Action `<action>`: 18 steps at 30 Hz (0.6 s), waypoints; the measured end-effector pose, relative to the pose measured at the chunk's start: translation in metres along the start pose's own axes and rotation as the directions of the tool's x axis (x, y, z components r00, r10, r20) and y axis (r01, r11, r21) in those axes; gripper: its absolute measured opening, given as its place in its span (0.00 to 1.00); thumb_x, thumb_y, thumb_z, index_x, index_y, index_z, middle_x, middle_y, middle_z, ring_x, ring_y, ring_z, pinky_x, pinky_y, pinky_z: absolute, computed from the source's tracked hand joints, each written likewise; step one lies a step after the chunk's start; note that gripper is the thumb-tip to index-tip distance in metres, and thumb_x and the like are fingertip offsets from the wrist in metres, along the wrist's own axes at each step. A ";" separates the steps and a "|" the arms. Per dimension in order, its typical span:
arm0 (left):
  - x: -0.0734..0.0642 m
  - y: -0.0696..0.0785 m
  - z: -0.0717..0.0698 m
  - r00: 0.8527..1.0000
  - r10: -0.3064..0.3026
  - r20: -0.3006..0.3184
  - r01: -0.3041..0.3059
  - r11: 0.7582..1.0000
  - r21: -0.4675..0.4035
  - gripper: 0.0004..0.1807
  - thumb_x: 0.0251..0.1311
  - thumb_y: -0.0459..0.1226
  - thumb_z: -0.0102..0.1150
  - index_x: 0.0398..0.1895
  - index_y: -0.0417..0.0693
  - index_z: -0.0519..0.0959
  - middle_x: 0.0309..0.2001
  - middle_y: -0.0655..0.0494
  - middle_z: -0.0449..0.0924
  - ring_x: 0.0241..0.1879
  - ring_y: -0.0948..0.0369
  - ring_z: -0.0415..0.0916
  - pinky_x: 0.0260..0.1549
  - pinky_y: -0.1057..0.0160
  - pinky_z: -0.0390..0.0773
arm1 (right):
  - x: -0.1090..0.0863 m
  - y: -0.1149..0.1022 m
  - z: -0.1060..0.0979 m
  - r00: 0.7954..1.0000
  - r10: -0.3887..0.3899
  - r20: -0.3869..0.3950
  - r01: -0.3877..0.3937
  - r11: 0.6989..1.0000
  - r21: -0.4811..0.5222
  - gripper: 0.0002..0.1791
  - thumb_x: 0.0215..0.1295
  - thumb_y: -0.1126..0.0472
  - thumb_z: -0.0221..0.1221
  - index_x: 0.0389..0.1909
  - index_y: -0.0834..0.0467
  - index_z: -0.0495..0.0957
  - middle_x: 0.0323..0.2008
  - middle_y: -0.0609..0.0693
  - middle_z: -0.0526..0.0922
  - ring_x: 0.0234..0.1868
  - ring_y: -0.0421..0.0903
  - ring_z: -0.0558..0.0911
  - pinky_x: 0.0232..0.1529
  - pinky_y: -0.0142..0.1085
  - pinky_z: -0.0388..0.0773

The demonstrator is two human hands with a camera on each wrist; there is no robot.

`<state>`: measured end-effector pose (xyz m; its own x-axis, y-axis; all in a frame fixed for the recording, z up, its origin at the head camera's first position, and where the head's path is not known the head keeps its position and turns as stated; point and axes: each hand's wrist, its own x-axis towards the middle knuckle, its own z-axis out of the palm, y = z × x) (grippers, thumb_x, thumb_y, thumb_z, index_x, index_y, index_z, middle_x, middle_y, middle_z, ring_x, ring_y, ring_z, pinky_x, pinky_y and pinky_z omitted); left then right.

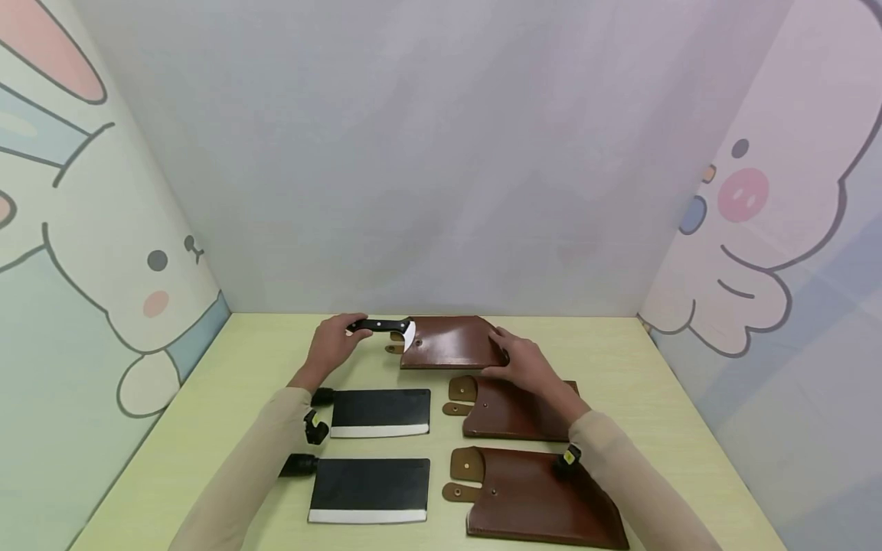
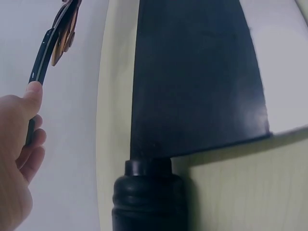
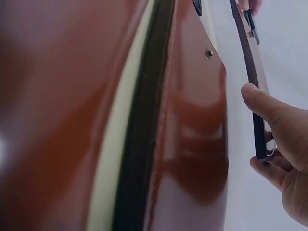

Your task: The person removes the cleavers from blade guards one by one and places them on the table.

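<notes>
At the far side of the table my left hand grips the black riveted handle of a cleaver. Most of its blade is hidden inside a brown leather sheath; only a bright strip of metal shows at the sheath's mouth. The right hand holds the sheath's right end, thumb on one face and fingers on the other, as the right wrist view shows. Two small tan straps stick out beside the handle. In the left wrist view, thumb and fingers curl round the handle.
Two cleavers with black blades, a farther one and a nearer one, lie below my left forearm. Right of them lie two more brown sheaths, one farther and one nearer, straps pointing left. A pale wall rises behind the table.
</notes>
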<state>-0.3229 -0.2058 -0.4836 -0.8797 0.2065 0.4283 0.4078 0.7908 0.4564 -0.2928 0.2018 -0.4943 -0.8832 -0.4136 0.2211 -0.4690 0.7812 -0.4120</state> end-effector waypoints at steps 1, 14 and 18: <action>0.000 0.000 0.000 1.000 -0.002 0.002 0.002 1.000 -0.002 0.22 0.64 0.42 0.69 0.58 0.39 0.83 0.49 0.41 0.86 0.44 0.47 0.83 0.45 0.44 0.81 | -0.001 0.000 0.000 1.000 0.000 -0.004 0.000 1.000 0.000 0.49 0.58 0.42 0.73 0.74 0.61 0.67 0.73 0.66 0.66 0.67 0.63 0.75 0.61 0.54 0.78; 0.000 0.004 0.001 0.999 -0.005 -0.034 0.003 0.998 -0.064 0.23 0.62 0.39 0.71 0.58 0.37 0.83 0.53 0.39 0.84 0.50 0.44 0.83 0.49 0.43 0.81 | -0.004 0.001 0.001 0.996 -0.017 -0.086 0.014 0.999 -0.037 0.47 0.59 0.46 0.74 0.75 0.61 0.67 0.74 0.65 0.65 0.66 0.65 0.75 0.60 0.54 0.78; 0.002 0.005 0.002 0.999 -0.004 -0.048 0.002 0.999 -0.045 0.23 0.61 0.39 0.71 0.58 0.38 0.83 0.52 0.39 0.85 0.50 0.44 0.83 0.48 0.43 0.81 | -0.005 0.001 0.000 0.995 -0.014 -0.100 0.011 1.000 -0.027 0.47 0.59 0.47 0.74 0.75 0.61 0.66 0.73 0.66 0.66 0.66 0.65 0.75 0.59 0.54 0.79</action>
<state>-0.3227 -0.2000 -0.4823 -0.8685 0.1751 0.4636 0.4166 0.7647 0.4916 -0.2892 0.2049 -0.4955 -0.8719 -0.3754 0.3143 -0.4787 0.7887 -0.3859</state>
